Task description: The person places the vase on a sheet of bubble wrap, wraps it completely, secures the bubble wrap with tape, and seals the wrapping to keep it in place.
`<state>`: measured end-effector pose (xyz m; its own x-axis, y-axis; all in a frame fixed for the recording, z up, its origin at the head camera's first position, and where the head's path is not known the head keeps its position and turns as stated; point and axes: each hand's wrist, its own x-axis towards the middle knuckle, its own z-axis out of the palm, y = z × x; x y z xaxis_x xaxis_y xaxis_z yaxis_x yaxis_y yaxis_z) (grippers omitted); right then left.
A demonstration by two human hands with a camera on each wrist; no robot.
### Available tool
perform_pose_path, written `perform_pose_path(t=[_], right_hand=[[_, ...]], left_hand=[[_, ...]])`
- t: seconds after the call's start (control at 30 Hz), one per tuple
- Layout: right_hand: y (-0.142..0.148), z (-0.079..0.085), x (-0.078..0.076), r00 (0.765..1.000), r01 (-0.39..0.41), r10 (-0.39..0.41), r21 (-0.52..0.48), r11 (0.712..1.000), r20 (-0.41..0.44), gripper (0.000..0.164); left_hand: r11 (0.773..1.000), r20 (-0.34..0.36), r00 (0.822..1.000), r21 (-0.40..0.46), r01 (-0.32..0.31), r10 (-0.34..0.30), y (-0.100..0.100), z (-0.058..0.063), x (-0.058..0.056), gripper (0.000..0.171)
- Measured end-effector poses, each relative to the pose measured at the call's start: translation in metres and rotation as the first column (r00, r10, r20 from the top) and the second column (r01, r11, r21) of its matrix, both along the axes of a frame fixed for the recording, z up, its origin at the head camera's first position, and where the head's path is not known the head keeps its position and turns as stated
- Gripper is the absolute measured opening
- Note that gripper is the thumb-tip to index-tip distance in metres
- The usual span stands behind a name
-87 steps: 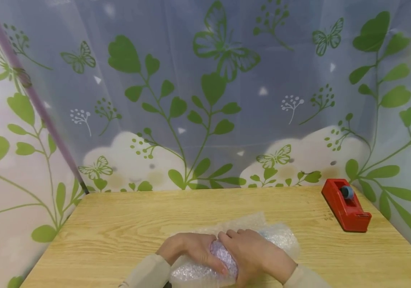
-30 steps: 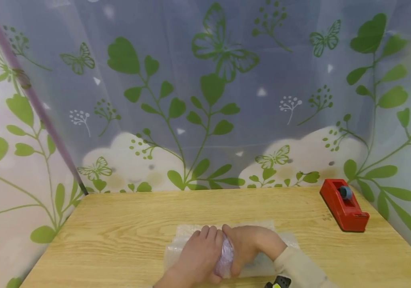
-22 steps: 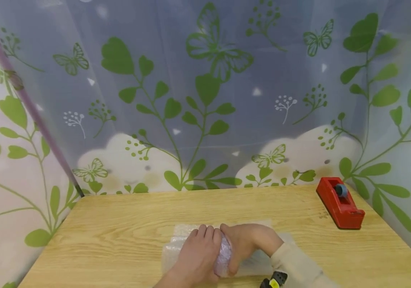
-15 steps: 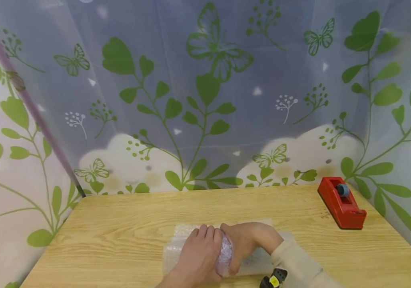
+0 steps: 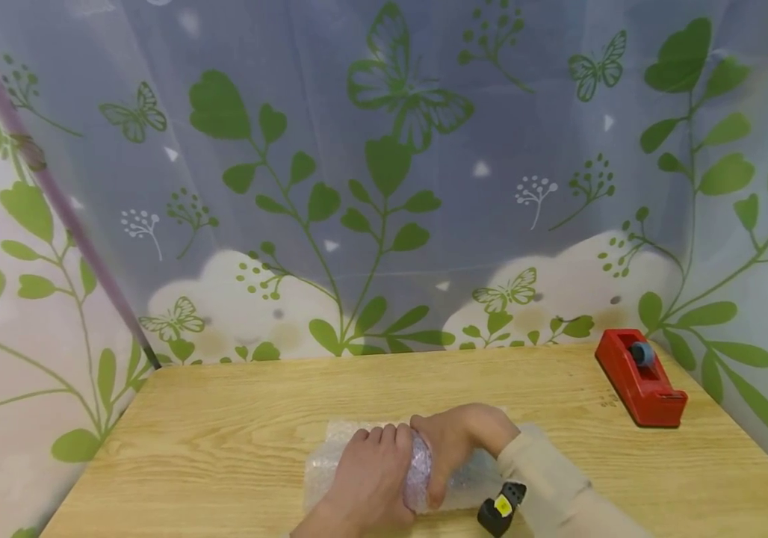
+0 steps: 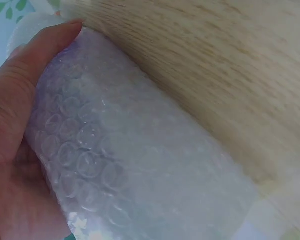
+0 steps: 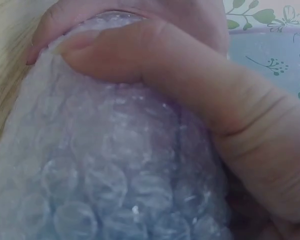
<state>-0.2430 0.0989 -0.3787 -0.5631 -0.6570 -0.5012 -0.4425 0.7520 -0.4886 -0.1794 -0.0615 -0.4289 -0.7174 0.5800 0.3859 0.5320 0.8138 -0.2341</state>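
Left grip [image 5: 372, 474], right grip [image 5: 453, 441] around bundle [image 5: 417, 474] (bubble-wrapped)

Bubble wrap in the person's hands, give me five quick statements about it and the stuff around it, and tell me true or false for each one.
1. The left hand and the right hand both grip the bubble wrap. True.

2. The tape dispenser is mostly green. False: the tape dispenser is red, holding a bluish roll.

3. A lilac tint shows in the wrapped bundle between the hands. True.

4. The dispenser stands to the person's left of the bundle. False: it stands to the right, toward the far edge of the table.

5. The curtain behind the table is printed with green leaves and butterflies. True.
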Motion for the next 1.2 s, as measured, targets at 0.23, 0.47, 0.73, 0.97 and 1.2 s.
perform_pose_path(t=[0.23, 0.47, 0.73, 0.97, 1.2], right_hand=[[0.001, 0.000, -0.008, 1.000, -0.009, 0.008, 0.031, 0.999, 0.020, 0.063], [0.003, -0.002, -0.015, 0.999, 0.000, -0.002, 0.036, 0.999, 0.050, 0.060], [0.006, -0.003, -0.017, 0.993, -0.013, 0.012, 0.007, 1.000, 0.115, 0.056], [0.005, 0.000, -0.014, 1.000, -0.010, 0.011, 0.072, 0.997, -0.025, 0.058], [0.007, -0.003, -0.016, 0.997, -0.038, 0.041, -0.036, 0.999, 0.065, 0.045]], left_hand=[[1.000, 0.018, 1.000, -0.030, -0.005, 0.005, -0.001, 0.005, -0.005, 0.073], [0.999, 0.107, 0.994, -0.044, 0.013, -0.008, -0.001, 0.009, -0.013, 0.069], [0.998, 0.181, 0.983, -0.055, -0.002, 0.012, 0.000, 0.014, -0.015, 0.071], [0.998, 0.218, 0.976, -0.069, -0.011, 0.025, 0.001, 0.016, -0.016, 0.073], [0.997, 0.260, 0.965, -0.074, -0.010, 0.029, 0.000, 0.016, -0.019, 0.073]])
